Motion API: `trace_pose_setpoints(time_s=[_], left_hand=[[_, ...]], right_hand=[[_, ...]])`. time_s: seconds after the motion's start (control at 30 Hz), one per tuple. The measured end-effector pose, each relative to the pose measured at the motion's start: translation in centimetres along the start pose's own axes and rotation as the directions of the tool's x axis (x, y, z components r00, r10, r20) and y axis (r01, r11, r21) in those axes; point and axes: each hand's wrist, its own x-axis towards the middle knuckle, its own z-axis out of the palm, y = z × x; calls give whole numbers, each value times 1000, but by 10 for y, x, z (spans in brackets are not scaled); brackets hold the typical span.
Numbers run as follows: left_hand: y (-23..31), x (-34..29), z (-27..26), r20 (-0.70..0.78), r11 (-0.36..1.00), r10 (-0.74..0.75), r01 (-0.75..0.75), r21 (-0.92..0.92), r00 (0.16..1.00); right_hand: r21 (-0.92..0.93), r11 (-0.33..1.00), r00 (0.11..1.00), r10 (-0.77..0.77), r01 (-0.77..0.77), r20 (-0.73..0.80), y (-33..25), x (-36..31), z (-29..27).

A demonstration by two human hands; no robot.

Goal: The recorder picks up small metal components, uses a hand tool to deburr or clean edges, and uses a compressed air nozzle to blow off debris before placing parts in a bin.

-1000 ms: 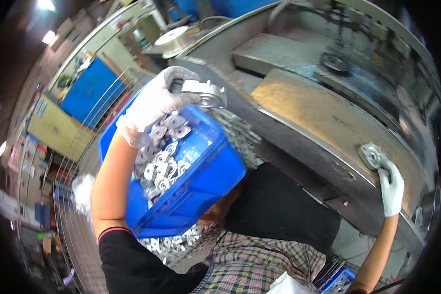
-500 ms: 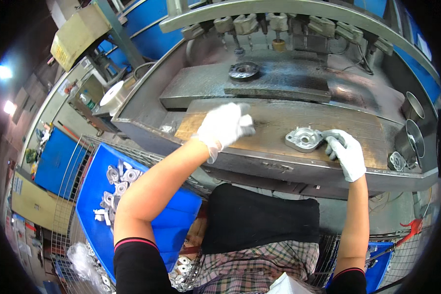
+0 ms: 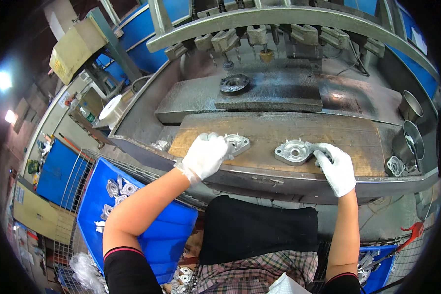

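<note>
My left hand (image 3: 204, 156), in a white glove, grips a small silver cast-metal flange part (image 3: 238, 142) that lies on the brown wooden board (image 3: 299, 131) of the machine bed. My right hand (image 3: 334, 168), also gloved, holds the edge of a second, rounder silver flange part (image 3: 292, 151) on the same board. The two parts lie about a hand's width apart. Behind the board, a dark round fixture (image 3: 234, 83) sits on a steel plate under a row of drill heads (image 3: 259, 36).
A blue crate (image 3: 103, 206) with several silver castings stands at my lower left inside a wire cage. Two metal cups (image 3: 410, 134) and another casting (image 3: 395, 165) sit at the bed's right end. A white tape roll (image 3: 110, 106) lies at the left. Another blue bin (image 3: 377, 272) is at lower right.
My left hand came from the blue crate with a casting and has set it down on the wooden board. My right hand slid its casting slightly left along the board.
</note>
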Motion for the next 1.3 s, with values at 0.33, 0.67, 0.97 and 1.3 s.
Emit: trace_pose_setpoints(time_s=[0.33, 0.67, 0.97, 1.3], left_hand=[[-47, 68, -11, -201, 987, -124, 141, 72, 972], [-104, 165, 37, -323, 909, -290, 365, 203, 901], [-112, 169, 47, -378, 939, -325, 344, -20, 867], [-117, 173, 51, -284, 920, -388, 350, -177, 877]], right_hand=[[-123, 985, 990, -129, 121, -62, 7, 2, 0], [-140, 974, 976, -191, 176, -102, 3, 2, 2], [-150, 968, 967, -221, 202, -124, 3, 6, 3], [-187, 965, 967, -211, 183, -145, 2, 5, 5]])
